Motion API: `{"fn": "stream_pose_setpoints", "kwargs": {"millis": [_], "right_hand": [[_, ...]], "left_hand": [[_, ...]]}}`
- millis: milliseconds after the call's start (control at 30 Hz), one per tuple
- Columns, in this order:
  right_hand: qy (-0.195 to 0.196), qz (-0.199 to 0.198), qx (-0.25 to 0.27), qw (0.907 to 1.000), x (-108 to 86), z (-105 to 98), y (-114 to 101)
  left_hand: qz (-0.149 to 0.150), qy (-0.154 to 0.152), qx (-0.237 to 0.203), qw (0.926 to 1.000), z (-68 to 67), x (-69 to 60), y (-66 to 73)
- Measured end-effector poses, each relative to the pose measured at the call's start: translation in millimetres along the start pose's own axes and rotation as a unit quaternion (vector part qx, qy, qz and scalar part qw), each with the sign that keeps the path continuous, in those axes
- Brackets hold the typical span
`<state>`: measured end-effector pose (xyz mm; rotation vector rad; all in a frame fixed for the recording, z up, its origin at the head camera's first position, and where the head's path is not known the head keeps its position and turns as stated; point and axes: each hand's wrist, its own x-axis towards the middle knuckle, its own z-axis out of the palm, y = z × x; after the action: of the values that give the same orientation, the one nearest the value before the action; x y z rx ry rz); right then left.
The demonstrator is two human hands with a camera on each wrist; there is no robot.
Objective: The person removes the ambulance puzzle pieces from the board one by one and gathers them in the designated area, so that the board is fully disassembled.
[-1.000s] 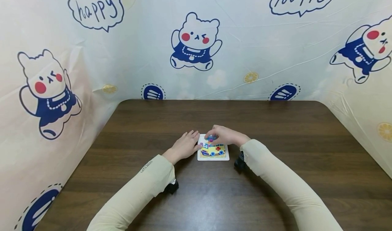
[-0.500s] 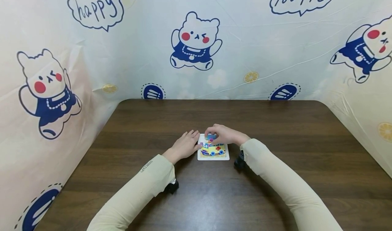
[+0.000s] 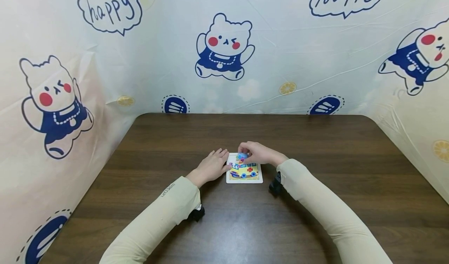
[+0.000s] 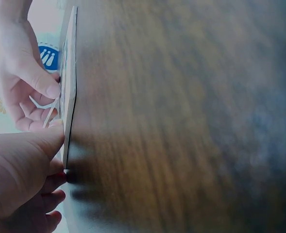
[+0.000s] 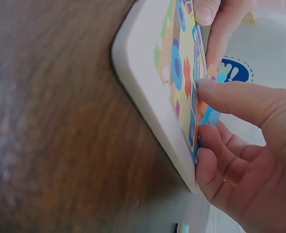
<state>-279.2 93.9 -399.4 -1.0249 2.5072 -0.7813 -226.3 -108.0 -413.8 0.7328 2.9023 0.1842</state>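
Observation:
A square picture puzzle (image 3: 245, 176) with a white frame and a yellow ambulance on it lies flat on the table. My left hand (image 3: 211, 166) rests at its left side, fingers stretched out and the thumb on the frame's edge. Over the puzzle's upper part, my right hand (image 3: 258, 154) pinches a small, mostly blue puzzle piece (image 3: 242, 157) between thumb and fingers. In the right wrist view this piece (image 5: 211, 115) stands tilted against the board, partly hidden by the thumb. Seen edge-on in the left wrist view, the piece (image 4: 49, 115) slants up from the puzzle's surface.
The dark wooden table (image 3: 224, 225) extends around the puzzle on all sides. A printed cloth (image 3: 273, 42) with cartoon bears hangs behind it and at both sides. A small coloured object (image 5: 182, 228), too cut off to identify, shows at the right wrist view's bottom edge.
My right hand has shifted slightly to the right with the pinched puzzle piece, uncovering more of the puzzle's upper left. The left hand has stayed in place.

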Motion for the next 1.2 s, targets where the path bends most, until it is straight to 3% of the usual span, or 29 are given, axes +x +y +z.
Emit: {"fn": "stream_pose_setpoints", "kwargs": {"millis": [500,867,1200], "right_hand": [[0.016,0.029,-0.008,0.9994,1.6,2,3],[0.032,0.027,-0.004,0.9991,0.8,2,6],[0.041,0.041,0.005,0.9983,-5.2,-8,4]], "left_hand": [[-0.005,-0.003,-0.008,0.9999,-0.8,-0.9,0.0],[-0.009,-0.008,-0.006,0.9999,-1.0,-0.5,0.7],[-0.012,-0.008,-0.003,0.9999,-1.4,-0.3,1.7]]}}
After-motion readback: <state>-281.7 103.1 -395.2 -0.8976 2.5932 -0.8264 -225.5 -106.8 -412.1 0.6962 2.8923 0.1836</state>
